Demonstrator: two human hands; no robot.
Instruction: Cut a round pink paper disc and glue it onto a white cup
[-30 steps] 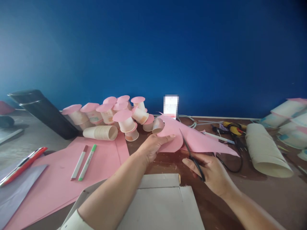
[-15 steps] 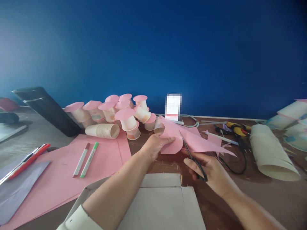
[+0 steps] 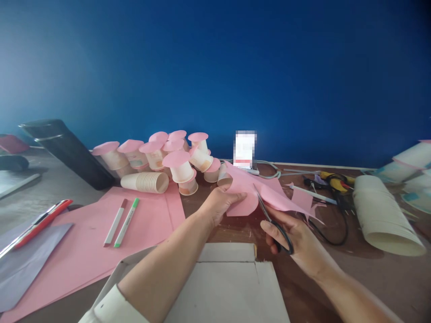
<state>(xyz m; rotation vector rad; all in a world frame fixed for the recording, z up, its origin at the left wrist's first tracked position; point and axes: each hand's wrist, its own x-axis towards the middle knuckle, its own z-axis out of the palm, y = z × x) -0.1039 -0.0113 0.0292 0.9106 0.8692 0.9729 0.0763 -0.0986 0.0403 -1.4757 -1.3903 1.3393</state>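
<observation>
Pinched between the thumb and fingers of my left hand is a sheet of pink paper, its lower edge cut to a curve. My right hand is closed around the black handles of a pair of scissors. The scissor blades lie in the cut of the paper, just right of the rounded part. A loose flap of the sheet hangs over my right fingers and ends in a ragged point. Pink scraps lie behind the flap.
Paper cups with pink discs stand in a cluster at the back. Stacked cups lie left, larger ones right. Two markers, a red utility knife, a black bottle, cables and a white board surround my hands.
The scissors have shifted slightly right and their blades have moved in the cut. The paper flap has curled and drooped over my right fingers. My left hand keeps its hold.
</observation>
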